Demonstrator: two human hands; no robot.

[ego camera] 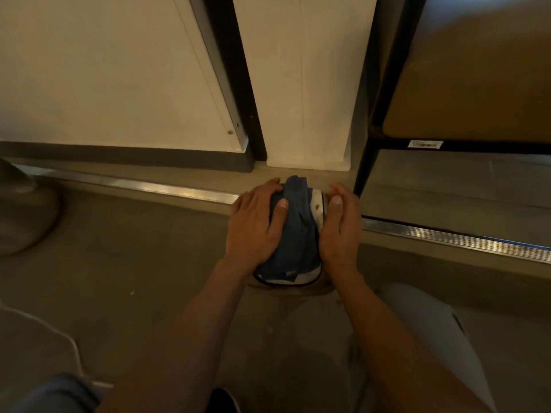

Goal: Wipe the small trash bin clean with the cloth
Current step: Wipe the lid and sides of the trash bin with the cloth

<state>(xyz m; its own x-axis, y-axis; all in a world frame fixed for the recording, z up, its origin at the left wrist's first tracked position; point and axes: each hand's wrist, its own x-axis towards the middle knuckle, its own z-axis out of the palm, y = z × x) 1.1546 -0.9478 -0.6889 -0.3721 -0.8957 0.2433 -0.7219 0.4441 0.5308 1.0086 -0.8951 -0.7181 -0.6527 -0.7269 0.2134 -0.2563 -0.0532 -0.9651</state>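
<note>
I see a grey concrete floor carrying the small white trash bin. The bin stands just before the metal floor strip. Well left of the bin, a rounded grey object rests on the floor.

1. The small trash bin stands on the floor just before a metal threshold strip; behind that a white panel blocks the far side.
2. The left hand and right hand close off both flanks, and the blue cloth covers the top.
3. A black frame post stands just right of the bin, narrowing that side.
4. Bare floor lies open to the left, up to a rounded grey object at the edge.
5. The near side is open floor between the forearms.
</note>
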